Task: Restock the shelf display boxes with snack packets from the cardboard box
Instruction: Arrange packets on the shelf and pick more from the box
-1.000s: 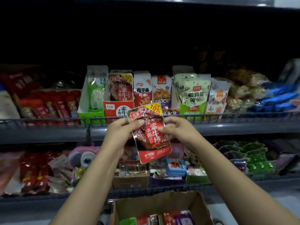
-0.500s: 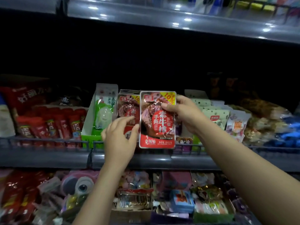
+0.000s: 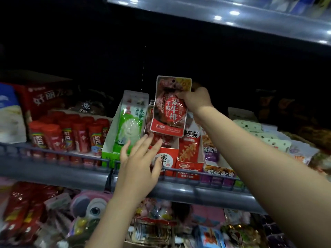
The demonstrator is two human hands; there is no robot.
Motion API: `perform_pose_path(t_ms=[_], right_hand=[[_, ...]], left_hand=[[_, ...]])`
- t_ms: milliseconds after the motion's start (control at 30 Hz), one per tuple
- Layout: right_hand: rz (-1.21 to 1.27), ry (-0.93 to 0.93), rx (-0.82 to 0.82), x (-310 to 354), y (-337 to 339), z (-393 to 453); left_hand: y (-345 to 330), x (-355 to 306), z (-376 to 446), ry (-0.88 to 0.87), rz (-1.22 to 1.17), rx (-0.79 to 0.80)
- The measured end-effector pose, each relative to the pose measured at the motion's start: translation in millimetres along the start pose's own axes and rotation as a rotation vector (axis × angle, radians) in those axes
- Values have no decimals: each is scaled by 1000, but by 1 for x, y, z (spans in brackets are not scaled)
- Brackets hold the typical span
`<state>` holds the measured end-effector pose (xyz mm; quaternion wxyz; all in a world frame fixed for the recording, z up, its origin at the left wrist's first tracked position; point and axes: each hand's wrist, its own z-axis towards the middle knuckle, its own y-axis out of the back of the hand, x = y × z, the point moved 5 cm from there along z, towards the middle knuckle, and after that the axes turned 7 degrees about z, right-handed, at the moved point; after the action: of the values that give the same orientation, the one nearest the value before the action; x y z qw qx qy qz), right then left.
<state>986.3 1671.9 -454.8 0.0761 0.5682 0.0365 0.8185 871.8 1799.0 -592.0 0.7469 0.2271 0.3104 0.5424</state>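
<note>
My right hand (image 3: 196,101) pinches a red snack packet (image 3: 170,106) by its right edge and holds it upright above the red display box (image 3: 168,158) on the middle shelf. That box holds matching red packets. My left hand (image 3: 141,161) is open, fingers straight, in front of the red box, with its fingertips at the packets inside. The cardboard box is out of view.
A green display box (image 3: 110,153) with green packets stands left of the red one, an orange-red box (image 3: 189,165) to its right. Red canisters (image 3: 71,135) fill the left. A grey shelf rail (image 3: 197,192) runs across; the upper shelf (image 3: 232,20) overhangs. Mixed goods lie on the lower shelf.
My right hand lifted the red packet up and over the red display box. My left hand let go of it and moved to the box front. The cardboard box dropped out of view.
</note>
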Motion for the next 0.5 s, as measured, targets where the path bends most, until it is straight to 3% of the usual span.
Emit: perform_pose_path(t_ms=[267,500], right_hand=[[-162,-59,140,-16,-35,15],[-148,-12,130,-22,-39,13]], left_hand=[[-4,0,-2,-20,41,10],[-5,-1,-3,-16,44,22]])
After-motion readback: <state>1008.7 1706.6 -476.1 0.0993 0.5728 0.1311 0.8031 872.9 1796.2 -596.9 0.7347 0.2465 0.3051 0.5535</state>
